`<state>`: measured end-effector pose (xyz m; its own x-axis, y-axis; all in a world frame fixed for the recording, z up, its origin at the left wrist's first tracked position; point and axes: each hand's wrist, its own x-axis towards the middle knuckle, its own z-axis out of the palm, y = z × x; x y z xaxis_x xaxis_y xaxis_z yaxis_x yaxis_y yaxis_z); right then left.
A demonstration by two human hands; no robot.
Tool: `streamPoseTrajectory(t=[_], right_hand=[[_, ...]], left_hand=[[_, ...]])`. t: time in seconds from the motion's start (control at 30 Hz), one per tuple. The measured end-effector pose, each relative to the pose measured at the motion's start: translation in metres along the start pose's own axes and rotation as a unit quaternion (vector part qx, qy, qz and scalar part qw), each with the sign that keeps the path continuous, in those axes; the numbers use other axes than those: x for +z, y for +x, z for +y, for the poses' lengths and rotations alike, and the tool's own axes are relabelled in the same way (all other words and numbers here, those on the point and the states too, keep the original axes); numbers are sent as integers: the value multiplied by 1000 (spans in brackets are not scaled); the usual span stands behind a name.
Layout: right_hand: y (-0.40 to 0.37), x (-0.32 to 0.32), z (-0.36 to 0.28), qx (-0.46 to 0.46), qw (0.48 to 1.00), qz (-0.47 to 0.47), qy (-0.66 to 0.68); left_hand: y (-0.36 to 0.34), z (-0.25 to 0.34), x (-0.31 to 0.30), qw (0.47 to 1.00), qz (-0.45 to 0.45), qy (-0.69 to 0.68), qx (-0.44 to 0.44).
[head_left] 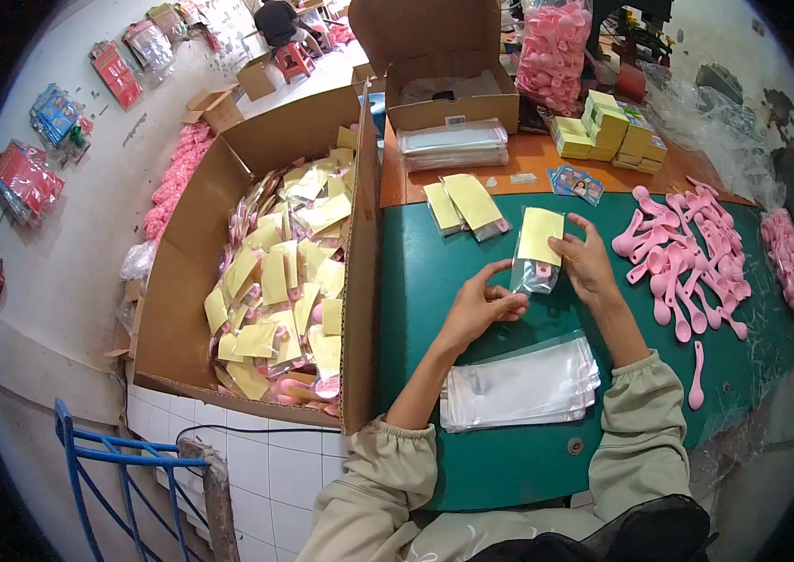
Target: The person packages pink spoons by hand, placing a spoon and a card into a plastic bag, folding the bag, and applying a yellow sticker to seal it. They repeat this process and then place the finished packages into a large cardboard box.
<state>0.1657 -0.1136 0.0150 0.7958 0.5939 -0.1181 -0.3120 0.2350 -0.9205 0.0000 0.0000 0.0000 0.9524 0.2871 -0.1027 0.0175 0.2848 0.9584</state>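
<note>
A clear plastic packet [535, 272] with a yellow card [541, 233] in its upper part is raised over the green table. Inside its lower end, something pink shows through the film. My right hand [588, 262] pinches the packet by its right edge, thumb over the card. At the lower left edge, my left hand [483, 305] has curled fingers and thumb on the plastic. Below the hands lies a stack of flat clear bags [519, 386]. Yellow-carded packets [474, 203] rest just beyond, and loose pink spoons [682, 258] are heaped to the right.
A big cardboard box [177, 323] on the left holds many yellow-carded packets. At the back are more clear bags [453, 145], an open carton [453, 108], yellow card stacks [603, 126], small picture cards [577, 183] and a bag of spoons [554, 56]. Another person [277, 23] sits far off.
</note>
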Motion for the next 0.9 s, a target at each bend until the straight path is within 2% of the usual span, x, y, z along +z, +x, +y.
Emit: streamPoseTrajectory(t=[0.17,0.27,0.3,0.33,0.37,0.4,0.5,0.53,0.63,0.77,0.9], right_hand=[[8,-7,3,-36,999,-5,-25],[12,-16,7,-60,991,-40,-109],[12,-21,6,-163,943,-16,-290],[11,-26,7,-258,851,9,-458],[9,-28,7,-341,719,33,-605],[-5,-14,-5,-355,693,27,-626],[-26,5,-33,-243,705,-261,-613],[-31,8,-29,-214,724,-311,-577],[-48,21,-25,-228,663,-319,-638],[-46,21,-17,-228,671,-302,-638],[-47,23,-11,-260,650,-295,-650]], left_hand=[[-1,6,-6,996,-27,76,-26],[-2,6,-7,993,-36,109,-14],[-1,3,-7,994,-29,102,-11],[0,0,-7,995,-22,95,-9],[0,-2,-7,996,-15,88,-7],[0,-2,-7,997,-16,81,-9],[0,-3,-6,998,-23,47,-21],[0,-3,-6,999,-26,32,-30],[-1,0,-8,998,-34,13,-56],[0,-1,-11,997,-30,-22,-72],[1,-2,-14,996,-25,-49,-69]])
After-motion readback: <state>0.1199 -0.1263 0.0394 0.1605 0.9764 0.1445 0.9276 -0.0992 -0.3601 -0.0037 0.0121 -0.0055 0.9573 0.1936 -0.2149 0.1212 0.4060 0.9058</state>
